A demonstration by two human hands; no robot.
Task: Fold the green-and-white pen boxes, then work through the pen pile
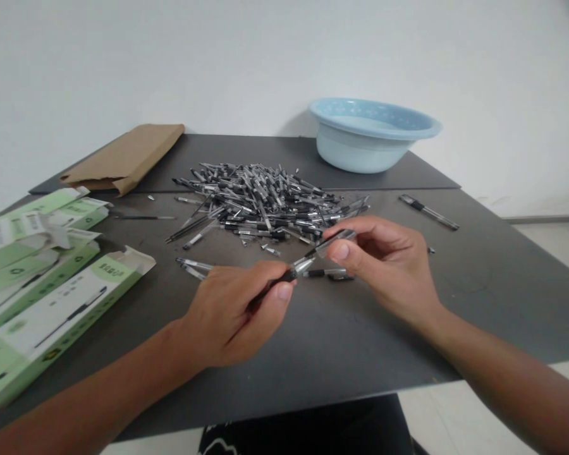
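My left hand (234, 309) is closed around a gel pen (290, 275), its pointed end angled up and to the right. In the fingertips of my right hand (393, 265) is a clear pen cap with a dark part (336, 240), close to the pen's tip. Whether cap and tip touch, I cannot tell. Just beyond my hands lies a big heap of pens and pen parts (260, 196), clear and black. A few loose pieces (317, 273) rest beneath my right hand, and a couple of pens (192, 265) lie beside my left.
Green and white pen boxes (71, 316) overlap at the left. Behind them lies a brown paper bag (128, 151). A light blue basin (365, 148) stands at the back right, against the wall. One capped pen (429, 212) lies apart on the dark table (502, 284).
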